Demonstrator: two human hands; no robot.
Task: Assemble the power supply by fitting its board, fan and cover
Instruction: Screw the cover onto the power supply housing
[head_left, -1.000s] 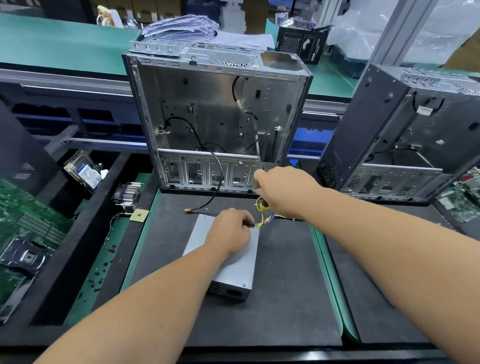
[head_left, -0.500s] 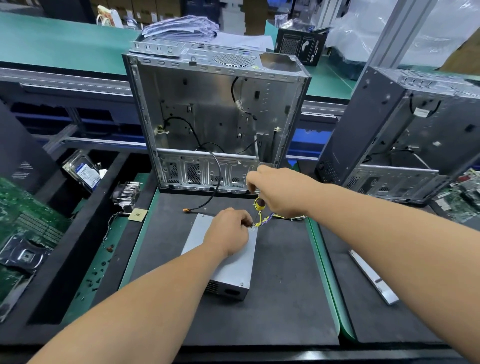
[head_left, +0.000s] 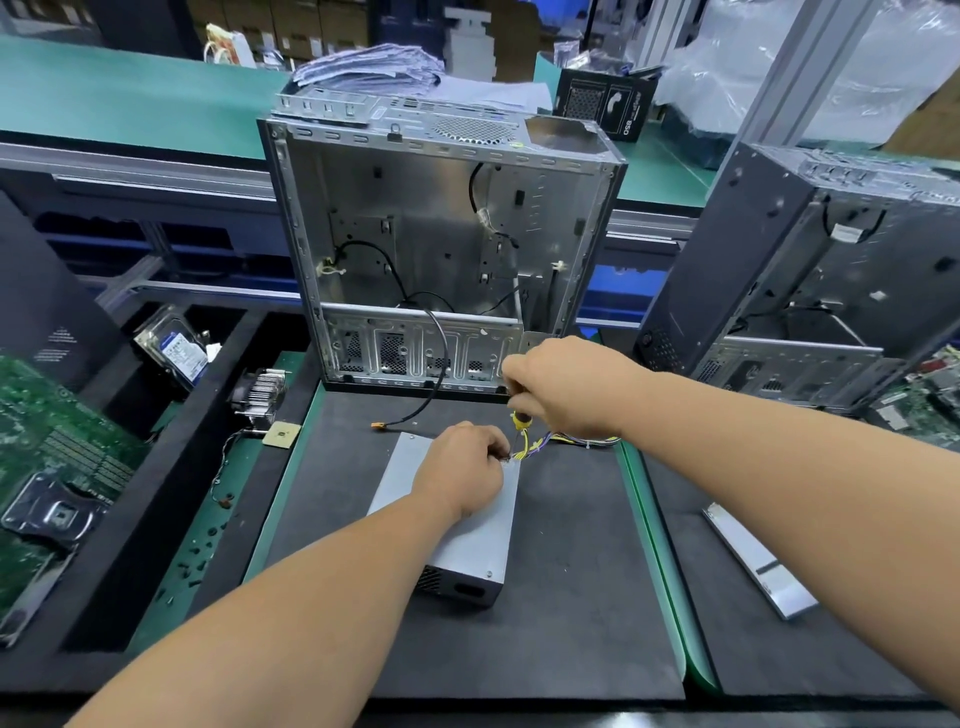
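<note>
Cover-screw step, likely: supply (head_left: 457, 525) lies on the counter mat (head_left: 571, 597), your left hand (head_left: 460, 475) pinching at its far corner, right hand (head_left: 566, 387) closed round a yellow-tipped screwdriver (head_left: 518, 420); next, seat tip squarely.

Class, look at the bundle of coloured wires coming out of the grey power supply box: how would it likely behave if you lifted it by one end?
The wire bundle would probably flop; it already curves loosely across the mat. It looks light, being thin strands. Pulling hard might tug the power supply box, since the wires seem to enter it.
</note>
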